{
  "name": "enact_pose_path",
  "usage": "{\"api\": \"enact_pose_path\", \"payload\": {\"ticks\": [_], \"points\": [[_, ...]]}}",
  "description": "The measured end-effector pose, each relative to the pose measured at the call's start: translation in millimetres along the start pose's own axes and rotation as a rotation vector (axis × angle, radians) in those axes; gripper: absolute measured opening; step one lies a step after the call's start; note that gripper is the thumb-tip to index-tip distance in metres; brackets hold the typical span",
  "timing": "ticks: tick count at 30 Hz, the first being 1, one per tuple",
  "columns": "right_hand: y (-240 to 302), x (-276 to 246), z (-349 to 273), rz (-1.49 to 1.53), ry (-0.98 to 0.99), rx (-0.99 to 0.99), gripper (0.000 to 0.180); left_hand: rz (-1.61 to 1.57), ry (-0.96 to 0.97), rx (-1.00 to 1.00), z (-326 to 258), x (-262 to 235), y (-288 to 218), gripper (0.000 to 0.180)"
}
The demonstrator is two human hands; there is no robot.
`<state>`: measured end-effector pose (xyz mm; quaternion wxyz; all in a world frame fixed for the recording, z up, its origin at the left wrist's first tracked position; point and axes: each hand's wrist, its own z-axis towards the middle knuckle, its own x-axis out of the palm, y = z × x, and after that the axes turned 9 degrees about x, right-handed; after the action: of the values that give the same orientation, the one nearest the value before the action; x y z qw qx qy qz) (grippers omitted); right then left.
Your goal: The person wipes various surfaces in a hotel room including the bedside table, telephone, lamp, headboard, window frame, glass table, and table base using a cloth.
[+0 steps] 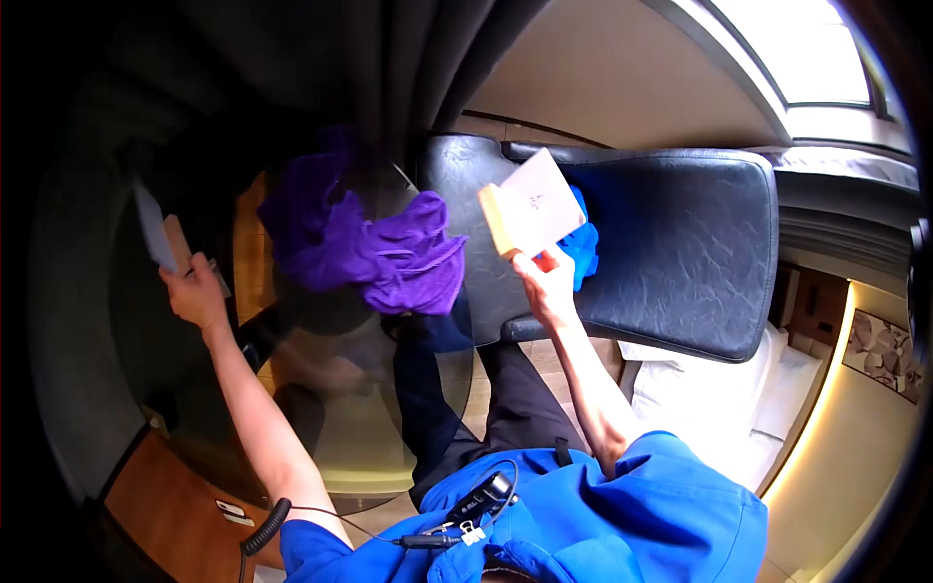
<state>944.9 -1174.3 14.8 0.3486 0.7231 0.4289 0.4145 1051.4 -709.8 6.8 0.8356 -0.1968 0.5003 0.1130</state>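
Observation:
My left hand (199, 293) is out at the far left, its fingers closed on a thin, pale, flat piece (153, 225) with a tan part beside it. Shade and blur hide whether this is a lid, a card or a box. In my right hand (549, 284) is a small white box (544, 202), gripped at its lower edge and tilted, with a cream side showing. It is held over the black padded chair (680, 243), in front of a bright blue cloth (583, 255). Between my hands a crumpled purple cloth (398, 248) lies on a round glass table (364, 466).
Dark curtains (398, 68) hang behind the table. White bedding (690, 398) is at the right, below the chair. A window (797, 49) is at the upper right. A brown wooden surface (165, 505) is at the lower left. A coiled cable (267, 530) crosses near my left arm.

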Motion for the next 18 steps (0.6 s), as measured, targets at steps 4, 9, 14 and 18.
{"api": "enact_pose_path", "payload": {"ticks": [4, 9, 14, 18], "points": [[-71.5, -97.9, 46.6, -0.208, -0.159, 0.061, 0.042, -0.506, -0.112, -0.026, -47.4, -55.4, -75.3, 0.045], [-126.7, -150.9, 67.9, -0.691, -0.028, -0.132, 0.041, -1.022, 0.556, 0.221, -173.7, -164.9, -190.8, 0.015], [-123.4, -215.2, 56.0, -1.186, -0.009, -0.098, 0.034, -1.011, 0.384, 0.259, -319.4, -84.2, -305.5, 0.030], [-83.5, -246.1, 52.1, -1.058, -0.042, 0.023, 0.039, -0.683, 0.236, 0.045, -367.0, 13.0, -291.1, 0.035]]}}
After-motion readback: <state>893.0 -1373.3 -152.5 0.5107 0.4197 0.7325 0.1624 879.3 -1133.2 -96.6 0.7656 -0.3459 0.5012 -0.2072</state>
